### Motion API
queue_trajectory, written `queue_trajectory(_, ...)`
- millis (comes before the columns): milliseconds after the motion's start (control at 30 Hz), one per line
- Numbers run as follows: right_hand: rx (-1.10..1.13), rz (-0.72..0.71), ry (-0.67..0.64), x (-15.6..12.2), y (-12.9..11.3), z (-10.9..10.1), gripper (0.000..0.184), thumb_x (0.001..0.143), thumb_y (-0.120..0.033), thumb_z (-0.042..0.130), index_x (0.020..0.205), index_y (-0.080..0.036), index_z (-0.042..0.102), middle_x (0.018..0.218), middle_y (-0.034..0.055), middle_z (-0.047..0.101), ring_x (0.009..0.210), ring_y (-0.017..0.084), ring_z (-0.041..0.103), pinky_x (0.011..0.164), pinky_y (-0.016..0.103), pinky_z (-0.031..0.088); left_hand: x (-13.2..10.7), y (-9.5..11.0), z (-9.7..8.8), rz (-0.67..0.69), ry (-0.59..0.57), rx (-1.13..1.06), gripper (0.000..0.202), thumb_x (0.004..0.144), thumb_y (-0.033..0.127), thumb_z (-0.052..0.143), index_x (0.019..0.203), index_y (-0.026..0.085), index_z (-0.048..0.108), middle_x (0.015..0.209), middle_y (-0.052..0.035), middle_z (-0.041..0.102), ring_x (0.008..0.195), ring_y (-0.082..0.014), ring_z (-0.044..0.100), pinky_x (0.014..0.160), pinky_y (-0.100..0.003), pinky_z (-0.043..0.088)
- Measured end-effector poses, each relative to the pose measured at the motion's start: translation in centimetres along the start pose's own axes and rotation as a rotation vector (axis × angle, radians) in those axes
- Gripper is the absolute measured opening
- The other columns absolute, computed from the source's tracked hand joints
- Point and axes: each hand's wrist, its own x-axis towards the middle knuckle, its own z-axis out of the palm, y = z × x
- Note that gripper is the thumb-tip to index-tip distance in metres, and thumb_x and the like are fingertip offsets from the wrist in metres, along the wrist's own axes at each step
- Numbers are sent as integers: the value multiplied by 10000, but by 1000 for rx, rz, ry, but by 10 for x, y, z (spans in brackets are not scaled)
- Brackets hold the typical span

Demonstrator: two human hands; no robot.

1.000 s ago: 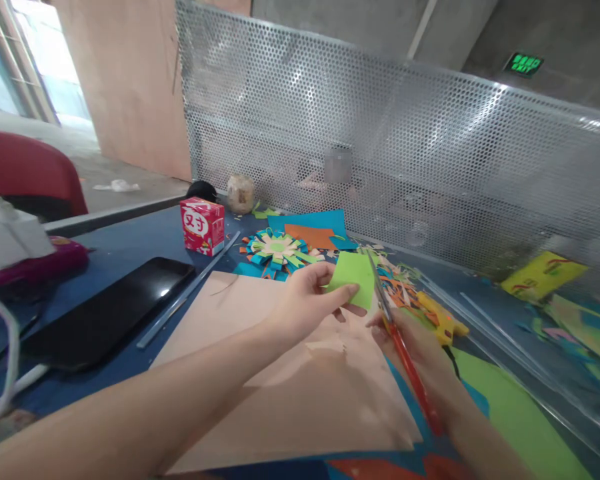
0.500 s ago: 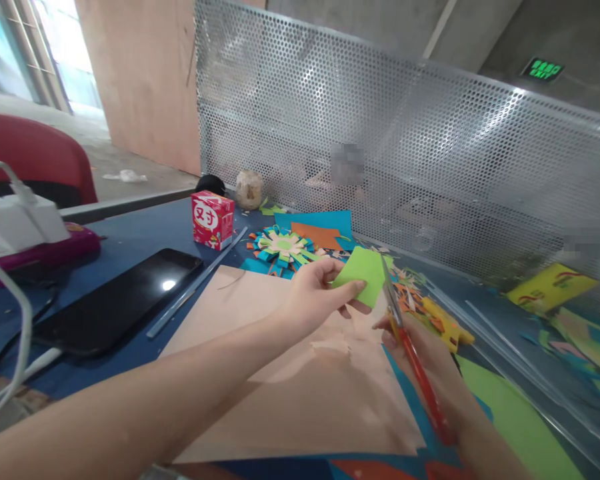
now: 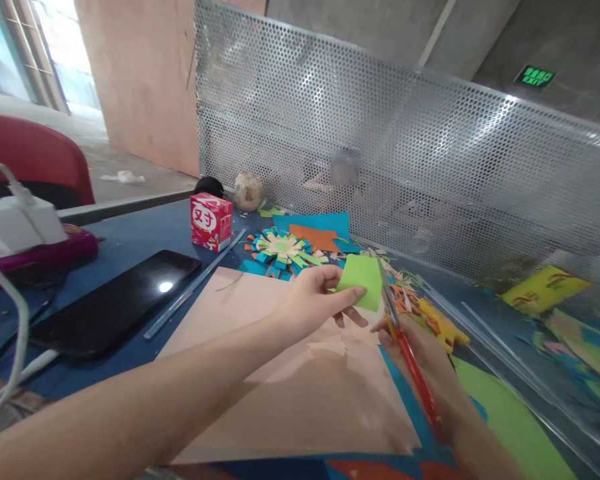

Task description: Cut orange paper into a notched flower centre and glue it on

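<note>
My left hand (image 3: 310, 303) pinches a small piece of light green paper (image 3: 363, 288) above a large peach sheet (image 3: 280, 373). My right hand (image 3: 423, 360) grips red-handled scissors (image 3: 405, 347), whose blades run up along the right edge of the green piece. Both hands hover over the blue table (image 3: 130, 240). A finished paper flower (image 3: 280, 248) in teal, cream and green lies just beyond my left hand.
A black tablet (image 3: 115, 300), a red carton (image 3: 210, 221), a long ruler (image 3: 195, 283), a yellow glue gun (image 3: 443, 323), paper scraps and coloured sheets lie around. A perforated metal screen (image 3: 405, 167) closes the back. A white charger (image 3: 15, 223) sits at left.
The hands, green paper and scissors hold nearly the same pose; the scissors have edged slightly along the paper's right edge. The view has shifted a little.
</note>
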Motion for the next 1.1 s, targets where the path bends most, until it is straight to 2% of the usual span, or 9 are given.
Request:
queue_trajectory(400,-28,-48,-47,2,8,-4,249,796,-446,470,737,-207,512,580,-4,573,517,150,543,458,247,405,-1,3,0,-12,-16,35,117,748,224,589,795,119,568,746,-31,643,512,-110,633,415,-175,409)
queue_trajectory(633,-116,-7,-107,5,14,-7,303,793,-491,455,722,-200,501,627,18,561,587,170,544,494,257,418,-1,2,-1,-3,-11,29,138,738,247,603,788,124,567,707,-16,633,494,-100,620,418,-177,407)
queue_trajectory(833,-155,5,-83,3,14,-9,342,791,-517,433,667,-201,470,590,2,510,563,155,500,469,241,394,0,0,-2,-8,40,53,155,734,273,604,788,133,567,729,-9,625,464,-77,597,385,-165,358)
queue_trajectory(1000,-132,22,-47,3,13,-9,354,753,-540,468,658,-201,492,527,-32,436,472,126,403,424,235,342,1,0,-3,-4,100,92,164,719,290,615,751,135,571,651,9,601,437,-64,561,375,-168,322)
queue_trajectory(1100,-112,36,-2,3,11,-8,362,728,-553,494,613,-210,468,494,-46,388,470,129,394,426,235,316,1,2,-2,-13,137,89,149,716,276,615,720,136,563,601,19,586,434,-67,552,381,-173,315)
